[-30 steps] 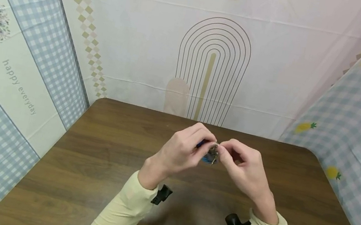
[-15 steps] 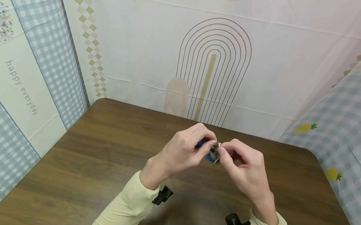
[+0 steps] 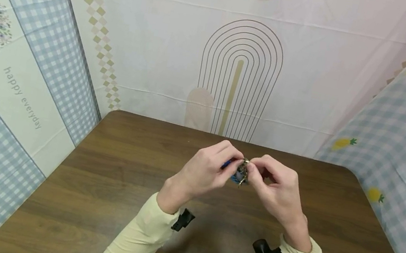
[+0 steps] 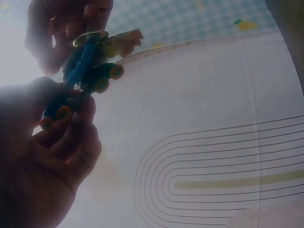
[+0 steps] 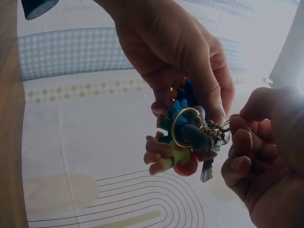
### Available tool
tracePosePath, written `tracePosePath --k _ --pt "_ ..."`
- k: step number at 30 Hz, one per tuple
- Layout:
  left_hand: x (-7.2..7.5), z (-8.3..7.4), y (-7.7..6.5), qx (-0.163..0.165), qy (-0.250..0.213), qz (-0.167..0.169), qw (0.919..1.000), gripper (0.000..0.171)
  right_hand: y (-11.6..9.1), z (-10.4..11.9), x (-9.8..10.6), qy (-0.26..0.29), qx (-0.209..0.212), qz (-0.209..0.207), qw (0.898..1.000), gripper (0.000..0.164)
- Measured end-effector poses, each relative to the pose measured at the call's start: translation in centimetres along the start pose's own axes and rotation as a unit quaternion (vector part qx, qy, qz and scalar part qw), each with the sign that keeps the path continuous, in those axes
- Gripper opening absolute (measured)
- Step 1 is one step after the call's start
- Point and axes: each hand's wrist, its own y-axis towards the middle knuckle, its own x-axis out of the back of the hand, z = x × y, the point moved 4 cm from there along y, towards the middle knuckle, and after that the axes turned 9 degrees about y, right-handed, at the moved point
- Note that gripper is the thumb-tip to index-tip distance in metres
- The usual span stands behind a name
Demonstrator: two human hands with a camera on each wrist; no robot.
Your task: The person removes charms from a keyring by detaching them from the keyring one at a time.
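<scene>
Both hands meet above the table around a bunch of keychain charms (image 3: 240, 176). My left hand (image 3: 202, 166) grips it from the left, fingers round the small blue figurines with orange feet (image 4: 102, 84). My right hand (image 3: 279, 186) pinches small metal links at the bunch's right side, probably a key ring; the fingertips partly hide it. In the right wrist view a large gold ring (image 5: 173, 127) hangs among blue and grey rubbery figures, above a red and yellow figure (image 5: 184, 166). A silver key (image 5: 207, 171) dangles beside them.
A brown wooden table (image 3: 119, 166) lies under both forearms. Patterned cloths hang around it: a white one (image 3: 152, 46) behind and checked ones (image 3: 387, 130) at the sides. Each wrist wears a black camera (image 3: 183, 220).
Both hands stay nearly in place, with small finger movements. The bunch of charms and metal parts between them has shifted and turned slightly.
</scene>
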Motion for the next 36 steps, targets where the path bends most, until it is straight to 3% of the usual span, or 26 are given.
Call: tracePosePath --k 17,25,32,36 --pt "-0.4 0.2 -0.3 0.011 0.023 0.062 0.9978 0.006 -0.1 -0.6 0.0 -0.043 0.006 -0.042 0.998 0.019" --pt "-0.1 1.2 -0.3 0.031 0.014 0.048 0.9983 0.004 0.1 -0.8 0.2 -0.059 -0.055 -0.025 0.996 0.014" --pt "0.0 2.2 -0.6 0.055 0.008 0.057 0.9968 0.003 -0.2 -1.7 0.4 -0.099 -0.103 0.005 0.99 0.013" --pt "0.1 2.9 -0.7 0.072 0.004 0.064 0.9953 0.003 -0.3 -2.2 0.6 -0.097 -0.125 0.013 0.987 0.012"
